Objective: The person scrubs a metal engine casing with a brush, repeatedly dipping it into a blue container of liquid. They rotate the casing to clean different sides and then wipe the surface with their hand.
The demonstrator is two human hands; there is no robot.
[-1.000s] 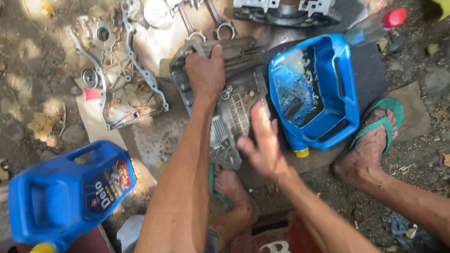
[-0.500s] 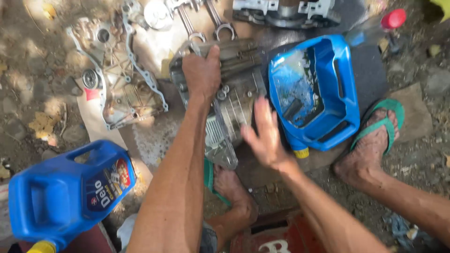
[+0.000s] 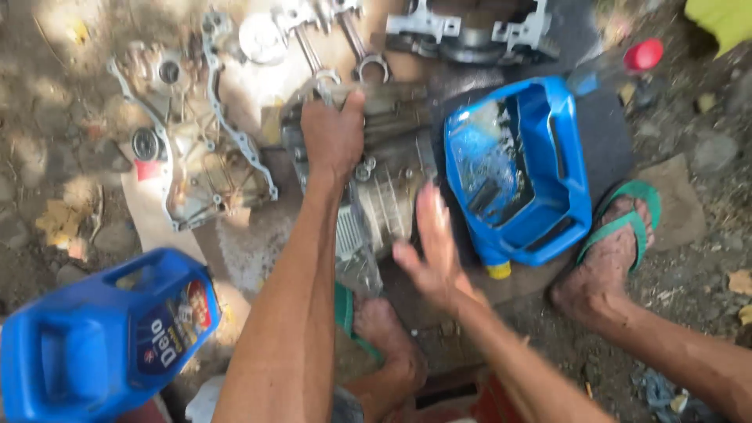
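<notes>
Grey metal engine part [image 3: 376,196], prob. a casing; lying flat on ground.

Left hand [image 3: 333,133] clamped on the top edge of a grey metal engine casing [image 3: 376,188] lying on the ground. Right hand [image 3: 431,251] open, fingers spread and blurred, hovering just above the casing's lower part. Cut-open blue jug [image 3: 548,196] just right of the casing. Whole blue jug [image 3: 94,337] at lower left. Metal cover [image 3: 196,157] to the left, connecting rods [image 3: 345,47] above.
</notes>
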